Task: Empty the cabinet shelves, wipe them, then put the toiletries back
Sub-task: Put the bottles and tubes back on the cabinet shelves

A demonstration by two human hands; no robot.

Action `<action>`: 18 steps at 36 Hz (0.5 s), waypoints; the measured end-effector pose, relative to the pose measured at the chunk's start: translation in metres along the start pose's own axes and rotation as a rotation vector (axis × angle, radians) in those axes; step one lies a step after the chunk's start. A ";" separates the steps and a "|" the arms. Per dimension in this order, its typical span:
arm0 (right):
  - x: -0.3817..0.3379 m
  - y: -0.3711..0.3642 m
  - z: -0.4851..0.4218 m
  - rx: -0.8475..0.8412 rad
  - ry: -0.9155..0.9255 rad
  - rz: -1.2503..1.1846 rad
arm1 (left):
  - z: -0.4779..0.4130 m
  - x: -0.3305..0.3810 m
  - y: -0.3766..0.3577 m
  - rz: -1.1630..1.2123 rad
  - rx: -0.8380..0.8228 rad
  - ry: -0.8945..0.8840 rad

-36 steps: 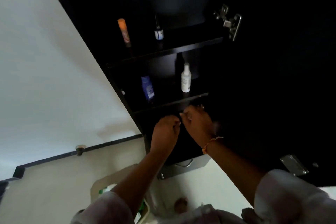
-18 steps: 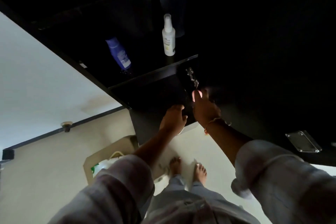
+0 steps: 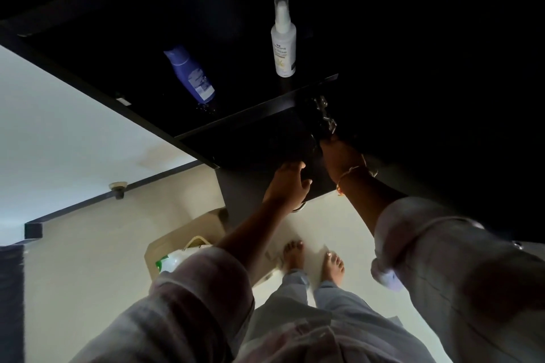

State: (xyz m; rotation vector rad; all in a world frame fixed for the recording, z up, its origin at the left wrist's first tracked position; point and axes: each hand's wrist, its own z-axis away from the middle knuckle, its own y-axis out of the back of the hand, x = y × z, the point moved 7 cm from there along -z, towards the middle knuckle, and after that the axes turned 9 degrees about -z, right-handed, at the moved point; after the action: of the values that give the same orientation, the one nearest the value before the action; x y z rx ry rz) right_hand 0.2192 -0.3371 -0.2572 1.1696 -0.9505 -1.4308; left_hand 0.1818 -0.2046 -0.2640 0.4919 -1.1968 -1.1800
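The dark cabinet stands open, and its middle shelf carries a blue bottle leaning left and an upright white spray bottle. Both my hands reach into the dark compartment below that shelf. My left hand has its fingers curled at the compartment's front. My right hand, with a thread bracelet on the wrist, reaches deeper beside a metal hinge, and its fingertips are lost in shadow. Whether either hand holds anything is hidden by the dark.
The open cabinet door fills the right side. On the pale floor to the left stands a cardboard box with a green and white item in it. My bare feet are under the cabinet. A white wall lies left.
The view has tilted down, so the top shelf has left the frame and the floor and feet show. My right hand has pushed further into the lower compartment, and my left hand has stayed beside it.
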 end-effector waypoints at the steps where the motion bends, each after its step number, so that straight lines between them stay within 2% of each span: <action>1: 0.000 0.000 -0.001 0.006 -0.008 -0.022 | 0.000 -0.001 0.000 0.001 0.001 0.003; 4: 0.005 -0.004 -0.003 -0.001 -0.064 -0.106 | 0.001 -0.001 0.002 0.003 0.001 0.006; 7: 0.010 -0.002 0.005 -0.034 -0.147 -0.324 | 0.003 -0.002 0.008 0.005 0.019 0.009; 14: 0.001 0.033 0.039 0.119 -0.191 -0.820 | 0.016 -0.001 0.034 -0.033 0.087 0.023; 18: -0.001 0.061 0.060 0.193 -0.254 -0.950 | 0.031 0.011 0.058 -0.056 0.187 -0.048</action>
State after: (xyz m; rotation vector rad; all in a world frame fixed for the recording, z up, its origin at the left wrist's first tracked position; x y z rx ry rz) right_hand 0.1740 -0.3481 -0.1848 1.7325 -0.7218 -2.3121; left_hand 0.1782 -0.1843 -0.2008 0.6442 -1.3494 -1.1378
